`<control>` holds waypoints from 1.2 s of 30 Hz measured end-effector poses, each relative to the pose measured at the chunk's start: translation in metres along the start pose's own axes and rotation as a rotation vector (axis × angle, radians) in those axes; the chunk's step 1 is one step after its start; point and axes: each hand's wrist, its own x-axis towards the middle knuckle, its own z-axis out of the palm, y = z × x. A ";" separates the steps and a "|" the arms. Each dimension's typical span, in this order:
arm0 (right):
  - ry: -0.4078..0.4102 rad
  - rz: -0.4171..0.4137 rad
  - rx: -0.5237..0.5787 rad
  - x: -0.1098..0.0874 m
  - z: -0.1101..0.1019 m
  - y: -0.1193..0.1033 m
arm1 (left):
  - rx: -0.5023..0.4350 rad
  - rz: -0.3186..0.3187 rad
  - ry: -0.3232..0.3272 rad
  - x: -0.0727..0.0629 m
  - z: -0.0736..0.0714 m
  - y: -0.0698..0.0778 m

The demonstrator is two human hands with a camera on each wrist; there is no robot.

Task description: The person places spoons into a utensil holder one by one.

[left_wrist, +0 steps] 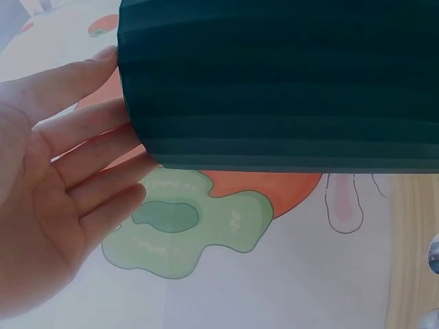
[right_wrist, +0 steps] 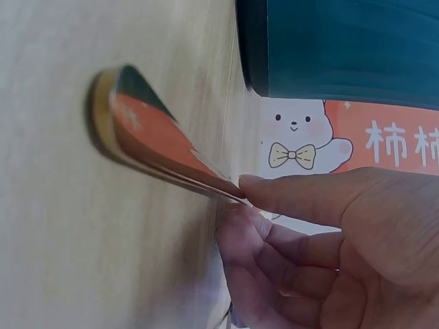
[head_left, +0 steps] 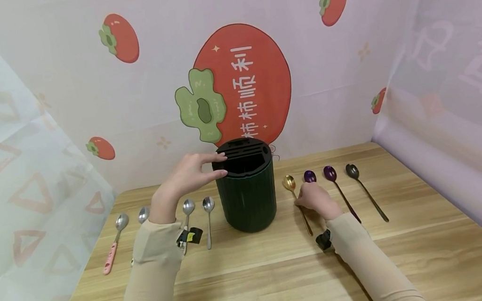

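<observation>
A dark green ribbed utensil holder [head_left: 248, 202] with a black slotted top stands at the middle of the table. At its left rim, my left hand [head_left: 183, 175] touches it with thumb and fingers fairly straight; in the left wrist view the fingertips [left_wrist: 137, 137] meet the edge of the holder. Right of the holder lies a gold spoon [head_left: 289, 182], bowl away from me. My right hand [head_left: 316, 199] pinches its handle between thumb and forefinger, as the right wrist view shows with the handle's wide end [right_wrist: 147, 127] low over the table. A purple spoon [head_left: 309, 176] is partly hidden behind this hand.
Farther right lie a second purple spoon [head_left: 329, 173] and a black spoon [head_left: 352, 171]. On the left are a pink-handled spoon [head_left: 110, 258] and several silver spoons [head_left: 208, 204], some partly hidden by my left arm. A printed cloth [head_left: 324, 77] hangs behind the wooden table [head_left: 251, 282].
</observation>
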 end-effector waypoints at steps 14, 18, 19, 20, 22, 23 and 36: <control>-0.004 0.032 0.088 0.005 0.002 0.002 | -0.010 -0.016 -0.003 0.000 -0.001 0.001; -0.012 0.042 0.126 0.003 0.002 0.003 | -0.014 -0.012 0.000 0.000 0.000 0.000; -0.012 0.043 0.128 0.003 0.002 0.002 | -0.017 -0.010 0.002 0.000 0.000 -0.001; -0.015 0.045 0.132 0.002 0.002 0.003 | -0.019 -0.010 0.003 0.000 0.000 -0.001; -0.019 0.043 0.135 0.002 0.002 0.003 | -0.022 -0.010 0.005 0.000 0.001 -0.001; -0.021 0.040 0.135 0.002 0.002 0.003 | -0.025 -0.011 0.005 0.000 0.001 -0.002; -0.035 0.036 0.147 0.005 0.003 0.004 | -0.008 -0.010 0.009 0.000 0.001 -0.001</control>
